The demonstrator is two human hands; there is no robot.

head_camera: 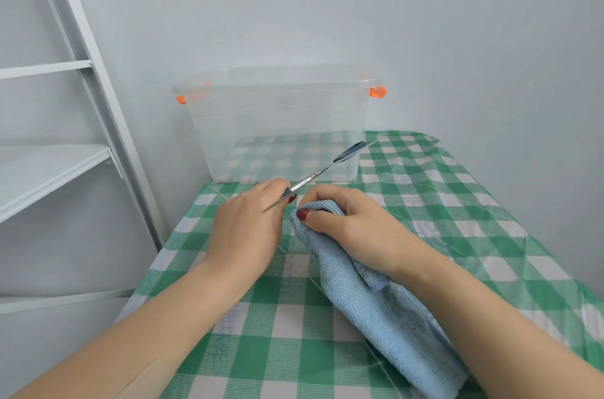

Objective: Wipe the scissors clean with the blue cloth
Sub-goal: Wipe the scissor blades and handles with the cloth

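The left hand point(248, 228) pinches the scissors point(310, 178) by the closed blades, with the fingers curled round the metal. The blade tip lies across the back of the fingers and points toward 8 o'clock. The dark blue handles point away toward 2 o'clock, raised in front of the clear plastic bin point(277, 137).

The right hand point(340, 219) grips the upper end of the blue cloth point(376, 310), bunched between thumb and curled fingers. That end sits just beside the left fingertips and the blades, at their 4 o'clock. Contact between cloth and blades cannot be confirmed. The rest of the cloth trails under the right wrist toward 5 o'clock and lies on the green-and-white checked tablecloth point(294, 349).

The bin stands at 12 o'clock, at the far edge of the table against the wall, with orange latches point(377, 92) at its rim. A white shelf unit point(49, 166) stands at 9 o'clock, off the table.
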